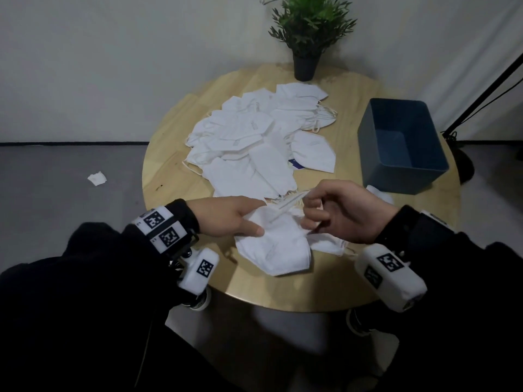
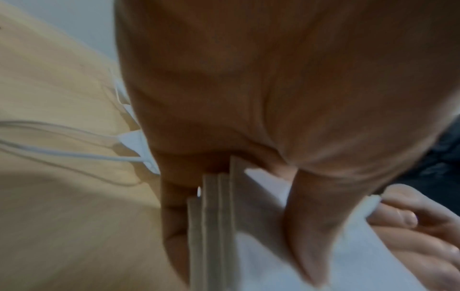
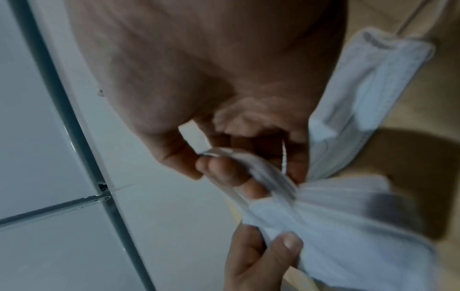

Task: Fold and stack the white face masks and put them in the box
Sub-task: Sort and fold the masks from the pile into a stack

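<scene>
Loose white face masks [image 1: 254, 142] lie heaped in the middle of the round wooden table [image 1: 169, 171]. The open blue box [image 1: 402, 178] stands at the right, and only its blue floor shows inside. Near the front edge my left hand [image 1: 254, 217] grips a small stack of folded masks [image 1: 278, 250], thumb on top; the left wrist view shows the stack's layered edges [image 2: 214, 226]. My right hand [image 1: 311, 213] pinches the ear loops and edge of the top mask [image 3: 224, 157]. Another mask [image 1: 328, 243] lies under the right hand.
A potted plant [image 1: 307, 38] stands at the table's far edge. Something white [image 1: 379, 193] lies beside the box's near corner. A scrap of paper [image 1: 97, 178] is on the floor at left. A black stand [image 1: 481, 94] leans past the table's right side.
</scene>
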`<act>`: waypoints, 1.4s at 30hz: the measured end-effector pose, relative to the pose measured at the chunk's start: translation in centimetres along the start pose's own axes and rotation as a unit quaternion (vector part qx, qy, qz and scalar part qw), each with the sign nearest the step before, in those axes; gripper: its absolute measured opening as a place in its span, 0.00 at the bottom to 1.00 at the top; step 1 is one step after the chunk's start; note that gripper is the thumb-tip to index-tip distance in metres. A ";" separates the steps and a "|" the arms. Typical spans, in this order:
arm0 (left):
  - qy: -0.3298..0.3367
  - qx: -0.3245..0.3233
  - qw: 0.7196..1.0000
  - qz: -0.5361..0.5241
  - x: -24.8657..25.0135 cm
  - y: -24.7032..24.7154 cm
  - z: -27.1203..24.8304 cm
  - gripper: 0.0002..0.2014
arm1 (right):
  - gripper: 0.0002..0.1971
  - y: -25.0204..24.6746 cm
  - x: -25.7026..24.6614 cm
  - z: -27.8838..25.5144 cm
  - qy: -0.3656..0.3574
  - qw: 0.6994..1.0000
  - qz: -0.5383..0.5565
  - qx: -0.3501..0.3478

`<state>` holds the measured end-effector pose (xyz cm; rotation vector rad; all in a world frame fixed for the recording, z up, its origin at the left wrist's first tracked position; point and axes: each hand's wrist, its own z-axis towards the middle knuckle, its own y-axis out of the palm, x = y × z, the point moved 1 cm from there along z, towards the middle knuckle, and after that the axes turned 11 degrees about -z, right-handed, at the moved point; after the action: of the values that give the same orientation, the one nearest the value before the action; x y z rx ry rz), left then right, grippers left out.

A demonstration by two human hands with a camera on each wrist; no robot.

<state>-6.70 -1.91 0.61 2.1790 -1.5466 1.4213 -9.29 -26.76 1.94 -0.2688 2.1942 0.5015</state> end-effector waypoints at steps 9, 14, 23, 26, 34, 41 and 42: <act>-0.061 -0.078 0.981 0.165 0.5 1.7 0.5 0.22 | 0.03 -1.2 3.5 1.7 0.104 0.968 -0.212 0.089; 0.001 -0.005 0.976 0.217 -0.3 4.1 1.0 0.29 | 0.07 -1.9 3.7 1.6 0.097 0.933 -0.327 0.118; 0.051 0.006 0.975 0.216 0.0 1.7 0.1 0.34 | 0.25 -2.3 1.5 1.2 0.017 0.879 -0.419 0.224; 0.024 -0.009 0.967 0.255 -0.5 0.9 -0.7 0.45 | 0.22 -0.8 0.7 0.1 -0.097 0.836 -0.514 0.164; 0.041 0.040 0.921 0.386 -1.9 2.7 -0.7 0.35 | 0.72 2.2 6.1 0.2 -0.187 0.611 -0.769 0.022; 0.036 0.071 0.910 0.407 -2.9 2.9 -1.0 0.26 | 0.72 3.5 7.1 0.3 -0.159 0.594 -0.789 0.008; 0.039 0.075 0.911 0.403 -3.0 2.9 -1.0 0.24 | 0.70 3.5 7.4 0.4 -0.172 0.594 -0.786 0.010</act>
<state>-9.71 -0.71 -2.19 1.5385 -2.5358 1.8274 -14.84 -23.57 -3.13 -1.6822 0.8599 -0.4816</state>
